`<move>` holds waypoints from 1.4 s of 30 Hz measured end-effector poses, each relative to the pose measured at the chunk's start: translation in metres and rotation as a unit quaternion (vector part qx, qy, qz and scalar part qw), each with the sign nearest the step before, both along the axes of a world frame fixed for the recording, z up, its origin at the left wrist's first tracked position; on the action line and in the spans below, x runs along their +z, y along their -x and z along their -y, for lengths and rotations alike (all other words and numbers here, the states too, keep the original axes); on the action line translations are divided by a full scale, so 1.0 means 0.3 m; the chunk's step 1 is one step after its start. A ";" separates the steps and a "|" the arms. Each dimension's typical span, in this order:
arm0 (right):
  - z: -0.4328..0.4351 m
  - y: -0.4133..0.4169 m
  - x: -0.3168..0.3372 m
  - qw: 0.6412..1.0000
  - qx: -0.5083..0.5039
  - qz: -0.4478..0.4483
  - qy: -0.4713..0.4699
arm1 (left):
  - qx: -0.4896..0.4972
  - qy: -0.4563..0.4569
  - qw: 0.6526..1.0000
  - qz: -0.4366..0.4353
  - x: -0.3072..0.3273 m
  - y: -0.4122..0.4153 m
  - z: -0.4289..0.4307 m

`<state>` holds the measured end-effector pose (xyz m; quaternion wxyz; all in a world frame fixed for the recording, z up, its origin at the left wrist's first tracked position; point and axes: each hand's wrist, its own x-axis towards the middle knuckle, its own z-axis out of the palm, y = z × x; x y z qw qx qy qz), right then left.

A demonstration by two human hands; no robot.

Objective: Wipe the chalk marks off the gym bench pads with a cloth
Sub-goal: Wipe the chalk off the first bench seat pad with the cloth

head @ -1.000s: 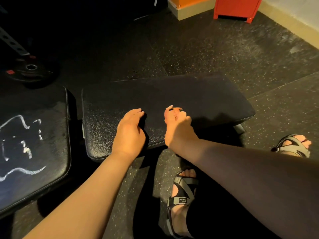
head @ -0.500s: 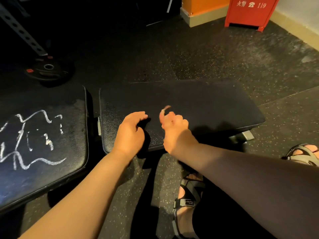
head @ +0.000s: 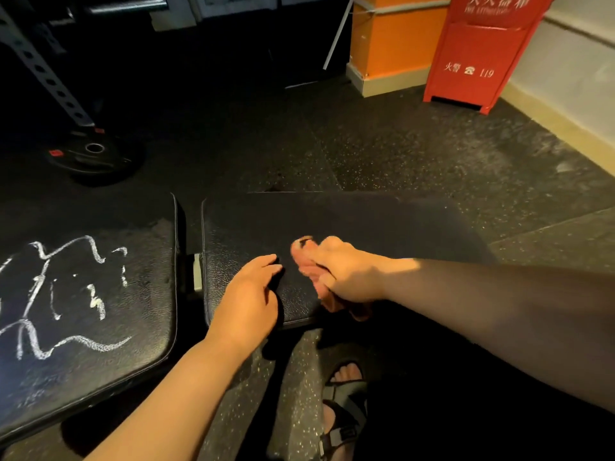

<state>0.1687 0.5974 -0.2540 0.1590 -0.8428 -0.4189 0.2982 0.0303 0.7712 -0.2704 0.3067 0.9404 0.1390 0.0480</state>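
Two black bench pads lie side by side. The left pad (head: 146,327) carries white chalk marks (head: 66,261) over most of its top. The right pad (head: 382,221) shows no chalk that I can make out. My left hand (head: 248,294) rests flat on the right pad's near left part, fingers relaxed. Just to its right, my right hand (head: 352,274) grips a bunched pinkish cloth (head: 307,269) and holds it against the pad near the front edge. Part of the cloth hangs below that hand.
A weight plate (head: 95,154) lies on the dark rubber floor beyond the left pad, by a perforated rack upright (head: 43,71). A red fire box (head: 479,54) and an orange column (head: 392,38) stand at the back right. My sandalled foot (head: 342,404) is under the bench edge.
My right hand has turned over and come down onto the right pad, the cloth now showing under its fingers. My left hand stays on the pad. The view has shifted up and left.
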 end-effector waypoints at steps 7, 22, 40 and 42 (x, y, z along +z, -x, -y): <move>0.028 -0.141 -0.076 0.986 -0.101 0.096 -0.092 | 0.014 -0.044 0.999 -0.010 -0.034 -0.024 0.009; 0.066 -0.308 -0.269 0.956 -0.233 0.170 -0.049 | 0.000 -0.151 0.987 -0.047 -0.054 -0.307 0.032; -0.230 -0.425 -0.229 0.962 -0.113 0.126 -0.216 | 0.057 -0.176 0.982 -0.041 -0.084 -0.470 -0.017; -0.231 -0.464 -0.248 0.956 -0.051 0.195 -0.214 | 0.057 -0.183 0.981 -0.038 -0.085 -0.472 -0.018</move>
